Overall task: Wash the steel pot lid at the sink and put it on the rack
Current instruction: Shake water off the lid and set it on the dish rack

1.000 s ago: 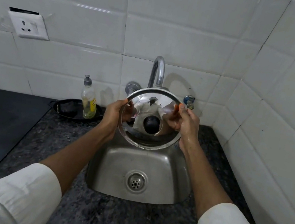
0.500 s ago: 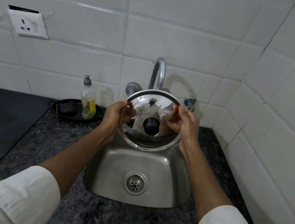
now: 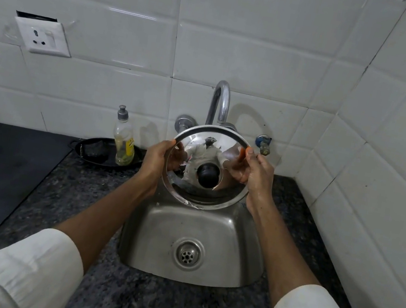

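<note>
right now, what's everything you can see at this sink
steel pot lid: one, shiny steel with a black knob, held upright over the sink
sink: one, steel, set in the counter, drain in the middle
tap: one, chrome, on the wall behind the lid
small valve: one, blue-topped, on the wall right of the tap
soap bottle: one, clear with yellow label, standing in the tray
tray: one, black, left of the sink, holds a dark scrubber
wall socket: one, white, upper left
counter: dark speckled stone
hands: left and right, each gripping the lid's rim; white sleeves
</note>
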